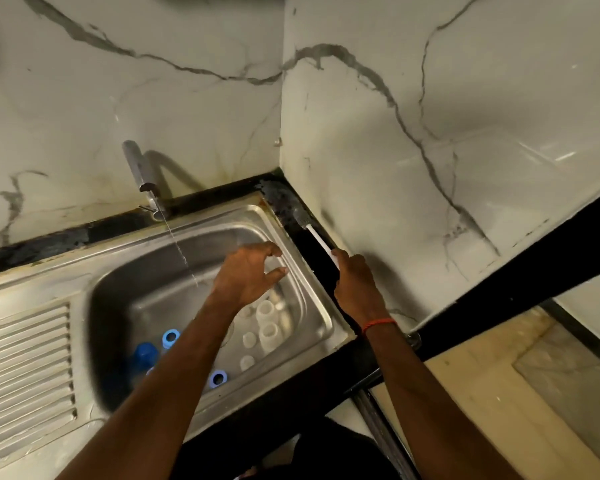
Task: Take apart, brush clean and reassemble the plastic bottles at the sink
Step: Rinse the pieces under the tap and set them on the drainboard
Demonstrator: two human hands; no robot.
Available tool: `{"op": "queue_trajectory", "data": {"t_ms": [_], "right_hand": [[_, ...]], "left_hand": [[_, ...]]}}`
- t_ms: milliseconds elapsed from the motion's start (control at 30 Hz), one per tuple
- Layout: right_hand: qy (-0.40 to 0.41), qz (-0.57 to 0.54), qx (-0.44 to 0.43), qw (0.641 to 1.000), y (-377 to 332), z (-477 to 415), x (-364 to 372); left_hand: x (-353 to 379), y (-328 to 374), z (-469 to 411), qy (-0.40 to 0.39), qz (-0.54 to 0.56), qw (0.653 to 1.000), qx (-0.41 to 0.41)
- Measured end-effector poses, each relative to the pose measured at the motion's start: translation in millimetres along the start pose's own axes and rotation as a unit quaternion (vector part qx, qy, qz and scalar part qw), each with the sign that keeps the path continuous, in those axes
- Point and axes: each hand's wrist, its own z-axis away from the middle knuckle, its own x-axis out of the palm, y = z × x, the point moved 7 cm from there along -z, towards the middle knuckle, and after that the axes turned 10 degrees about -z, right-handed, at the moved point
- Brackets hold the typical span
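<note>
- Plastic bottles (266,311), white translucent cylinders, stand at 4 o'clock in the stainless steel sink (49,285); blue plastic rings (170,337) lie at 7 o'clock.
- Our left hand (248,275) hovers spread and empty; our right hand (352,282) grips the white-handled dark-bristled brush (291,209).
- Risk, in our judgement: swinging the brush inward may topple the bottles.

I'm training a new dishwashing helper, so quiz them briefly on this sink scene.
1. True or false: water is running from the metal tap into the stainless steel sink.
2. What does the right hand grip? A: a sponge. B: the white-handled bottle brush.
3. Fill in: the ring-shaped plastic caps in the basin are ____.
Key: 1 true; 2 B; 3 blue.
</note>
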Motion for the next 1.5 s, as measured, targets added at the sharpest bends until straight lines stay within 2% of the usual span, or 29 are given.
{"op": "queue_trajectory", "data": {"t_ms": [100, 233, 267, 333, 467, 567, 667, 800, 933, 1100, 1300, 1500], "right_hand": [[-0.024, 0.053, -0.01, 0.998, 14.4, -8.3, 14.5], [-0.035, 0.068, 0.061, 0.995, 31.0, -19.5, 19.6], [-0.019, 0.037, 0.084, 0.996, 35.4, -20.3, 18.1], [0.017, 0.091, 0.02, 0.996, 30.6, -21.5, 22.2], [-0.001, 0.189, -0.082, 0.979, 23.8, -19.2, 40.6], [0.0, 0.233, -0.109, 0.966, 21.3, -20.0, 38.3], [-0.003, 0.193, -0.098, 0.976, 22.6, -27.4, 36.0], [-0.002, 0.191, -0.162, 0.968, 5.8, -32.5, 39.5], [-0.054, 0.147, -0.221, 0.963, -30.0, -34.5, 45.3], [-0.18, 0.115, -0.267, 0.94, -75.0, -21.9, 76.0], [-0.331, 0.183, -0.232, 0.896, -75.1, 2.6, 139.9], [-0.317, 0.246, -0.274, 0.874, -76.7, 11.9, 169.9]], "left_hand": [[7.5, 6.3, -6.7, -0.018, -0.002, 1.0, -0.004], [13.3, 12.8, -11.6, -0.032, -0.013, 0.999, -0.013], [14.0, 13.2, -12.4, -0.034, -0.016, 0.999, -0.017], [16.2, 12.6, -14.9, -0.037, -0.023, 0.999, -0.026], [21.5, 12.0, -13.9, -0.026, -0.04, 0.998, -0.031], [23.6, 7.5, -7.8, -0.025, -0.043, 0.998, -0.048], [23.8, 0.6, 0.0, -0.018, -0.04, 0.997, -0.07], [20.1, -10.7, 12.2, -0.009, -0.043, 0.994, -0.098], [13.8, -23.4, 25.4, 0.003, -0.042, 0.991, -0.13], [8.5, -41.2, 46.2, 0.007, -0.045, 0.984, -0.171], [14.3, -62.0, 78.1, -0.004, -0.048, 0.973, -0.227], [27.1, -73.4, 105.4, -0.02, -0.039, 0.962, -0.269]]}}
